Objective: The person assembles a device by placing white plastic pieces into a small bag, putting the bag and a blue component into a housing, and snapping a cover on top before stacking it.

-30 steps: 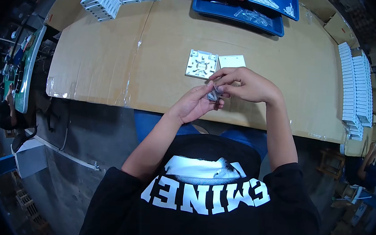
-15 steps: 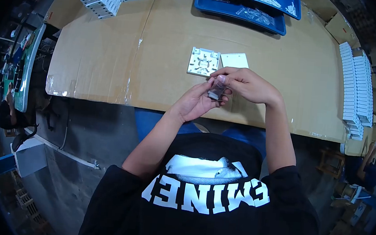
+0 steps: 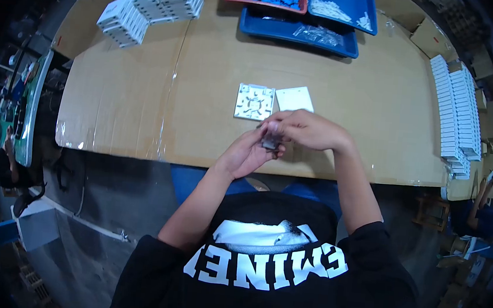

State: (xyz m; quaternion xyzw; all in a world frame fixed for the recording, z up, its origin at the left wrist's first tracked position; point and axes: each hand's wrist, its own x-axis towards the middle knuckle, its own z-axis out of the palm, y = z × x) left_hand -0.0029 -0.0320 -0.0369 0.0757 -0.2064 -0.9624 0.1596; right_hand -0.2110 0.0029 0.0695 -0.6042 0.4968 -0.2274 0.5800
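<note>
White and open, the case lies on the far side of your left hand and right hand, both pinching a clear packet.

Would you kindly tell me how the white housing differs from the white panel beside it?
The housing shows fittings inside, while the panel shows a plain face. The right hand hides the panel's near edge; nearly all the housing shows. Both are white and lie on the table.

We see our cardboard-covered table bearing an open white case, a white plate, stacked white boxes and a blue tray.
</note>
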